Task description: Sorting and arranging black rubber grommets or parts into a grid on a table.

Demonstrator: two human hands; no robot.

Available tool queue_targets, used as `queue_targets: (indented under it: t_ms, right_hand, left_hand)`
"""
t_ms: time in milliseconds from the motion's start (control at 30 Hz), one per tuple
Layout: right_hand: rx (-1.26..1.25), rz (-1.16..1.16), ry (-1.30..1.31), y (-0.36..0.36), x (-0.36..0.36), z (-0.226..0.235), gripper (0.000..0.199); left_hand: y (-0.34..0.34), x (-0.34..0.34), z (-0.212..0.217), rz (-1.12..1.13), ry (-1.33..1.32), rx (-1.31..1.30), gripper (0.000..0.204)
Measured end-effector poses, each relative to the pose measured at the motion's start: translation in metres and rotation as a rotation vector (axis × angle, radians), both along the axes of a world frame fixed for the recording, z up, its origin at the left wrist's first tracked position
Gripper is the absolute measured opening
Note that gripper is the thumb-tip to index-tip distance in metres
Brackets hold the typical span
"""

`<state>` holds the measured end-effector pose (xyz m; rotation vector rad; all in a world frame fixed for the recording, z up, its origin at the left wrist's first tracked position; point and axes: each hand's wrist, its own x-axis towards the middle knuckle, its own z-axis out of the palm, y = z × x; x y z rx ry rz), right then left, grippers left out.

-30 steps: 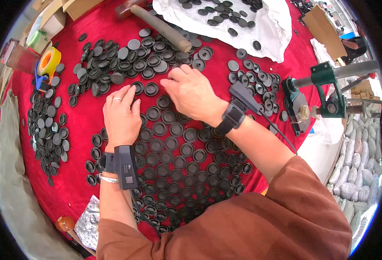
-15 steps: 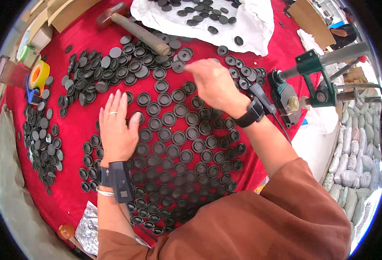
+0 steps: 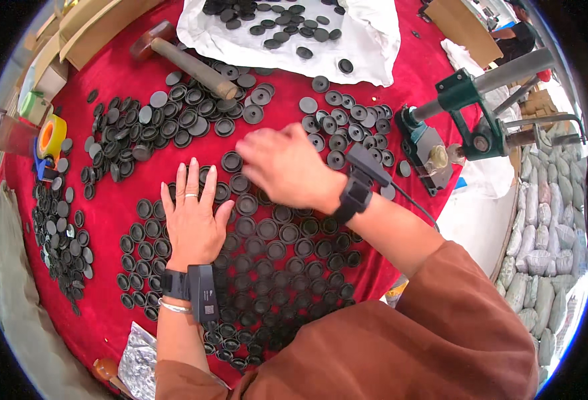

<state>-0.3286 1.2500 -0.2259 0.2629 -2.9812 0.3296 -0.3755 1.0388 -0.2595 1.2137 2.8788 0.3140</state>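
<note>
Many round black caps with raised rims, cup side up, lie in close rows on a red cloth point(image 3: 100, 220). My left hand point(image 3: 196, 223) rests over these rows with its fingers spread, a ring on one of them, and grips nothing. One black cap point(image 3: 232, 161) sits just past its fingertips. Above the far end of the rows is my right hand point(image 3: 290, 167), bent at the wrist, its fingers pointing left and smeared by motion. Whether anything is in those fingers does not show. Both wrists wear black straps with small devices.
A hammer point(image 3: 187, 63) lies across a heap of caps point(image 3: 167, 120). Flat discs point(image 3: 60, 220) pile up at the left, near a yellow tape roll point(image 3: 52, 137). White sheeting point(image 3: 374, 47) at the back bears more discs. A green hand press point(image 3: 467, 107) stands at right.
My right hand has swept left and nearer, off the caps at back right. My left hand's fingers have spread wider, and it sits slightly lower. The whole view has shifted a little.
</note>
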Motion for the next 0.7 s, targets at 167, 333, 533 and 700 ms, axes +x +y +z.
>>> queue_targets:
  t_ms: [167,333,533,700]
  right_hand:
    - [0.061,-0.215,0.199,0.030,-0.043,-0.015,0.018]
    - [0.232,-0.293,-0.056,0.044,-0.031,-0.003,0.011]
    - [-0.009,-0.316,0.234,0.059,-0.045,-0.005,0.026]
    - [0.076,-0.248,0.039,0.061,-0.075,-0.009,0.037]
  left_hand:
    - [0.003,0.002,0.005,0.011,0.015,-0.007,0.060]
    - [0.001,0.002,-0.001,0.024,0.014,-0.008,0.061]
    - [0.002,0.004,0.003,0.041,0.008,0.009,0.061]
    - [0.004,0.003,0.002,0.038,0.008,0.020,0.063]
